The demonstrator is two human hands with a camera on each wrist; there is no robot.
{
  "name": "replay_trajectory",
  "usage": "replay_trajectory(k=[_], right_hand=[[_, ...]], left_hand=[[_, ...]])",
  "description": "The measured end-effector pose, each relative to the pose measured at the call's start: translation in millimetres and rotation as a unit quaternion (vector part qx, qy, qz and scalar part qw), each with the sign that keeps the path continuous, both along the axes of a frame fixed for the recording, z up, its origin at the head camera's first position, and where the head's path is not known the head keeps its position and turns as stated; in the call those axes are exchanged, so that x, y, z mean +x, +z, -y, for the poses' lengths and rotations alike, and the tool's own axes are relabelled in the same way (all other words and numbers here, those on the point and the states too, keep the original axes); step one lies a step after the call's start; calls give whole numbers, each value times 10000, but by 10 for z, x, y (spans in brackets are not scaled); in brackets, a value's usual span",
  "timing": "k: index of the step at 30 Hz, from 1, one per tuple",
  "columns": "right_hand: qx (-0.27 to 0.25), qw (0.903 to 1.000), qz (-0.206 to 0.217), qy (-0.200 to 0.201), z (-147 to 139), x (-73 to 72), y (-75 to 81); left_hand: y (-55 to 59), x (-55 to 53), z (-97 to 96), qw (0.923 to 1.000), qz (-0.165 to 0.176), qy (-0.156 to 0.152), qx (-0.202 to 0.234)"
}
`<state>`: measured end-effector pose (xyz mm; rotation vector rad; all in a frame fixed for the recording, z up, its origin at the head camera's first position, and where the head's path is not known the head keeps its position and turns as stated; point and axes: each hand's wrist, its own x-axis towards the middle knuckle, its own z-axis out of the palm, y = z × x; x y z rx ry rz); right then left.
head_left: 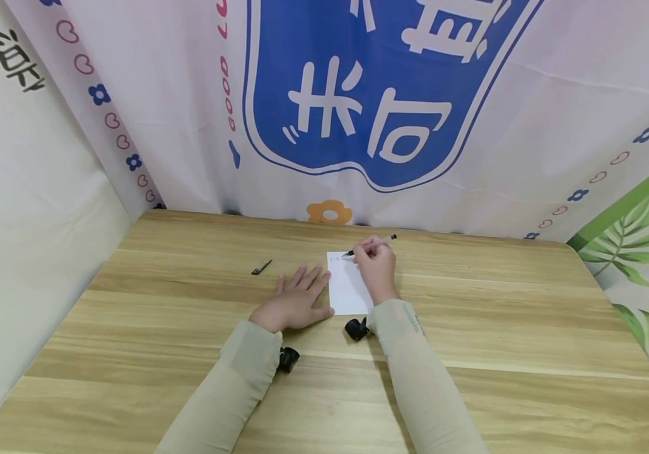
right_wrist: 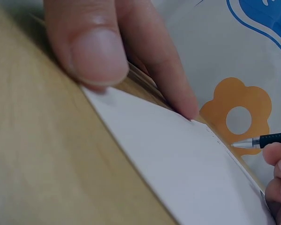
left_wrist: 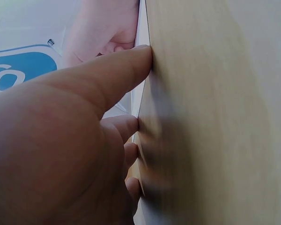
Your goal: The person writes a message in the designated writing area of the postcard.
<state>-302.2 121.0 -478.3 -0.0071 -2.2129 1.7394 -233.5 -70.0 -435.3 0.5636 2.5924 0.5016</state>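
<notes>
A small white sheet of paper lies on the wooden table, with a few tiny marks near its top left corner. My right hand pinches a pen whose tip is at the paper's upper part, just right of those marks. In the right wrist view the pen shows a silver cone tip and a dark grip. Spread flat on the table, my left hand touches the paper's left edge with thumb and index finger. The left wrist view shows its thumb pressing at the paper's edge.
A pen cap lies on the table beyond my left hand. The table meets a printed curtain at its far edge. Black wrist cameras sit beside both cuffs.
</notes>
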Motion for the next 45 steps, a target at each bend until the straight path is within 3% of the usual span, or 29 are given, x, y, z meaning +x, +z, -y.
replay_trajectory(k=[29, 39, 45], right_hand=[[134, 9997, -3, 193, 15, -21, 6], [160, 9997, 145, 142, 12, 2, 24], [146, 9997, 142, 135, 12, 7, 26]], left_hand=[[-2, -21, 7, 10000, -8, -40, 2], [-41, -33, 8, 9999, 138, 2, -13], [-43, -26, 10, 10000, 22, -49, 22]])
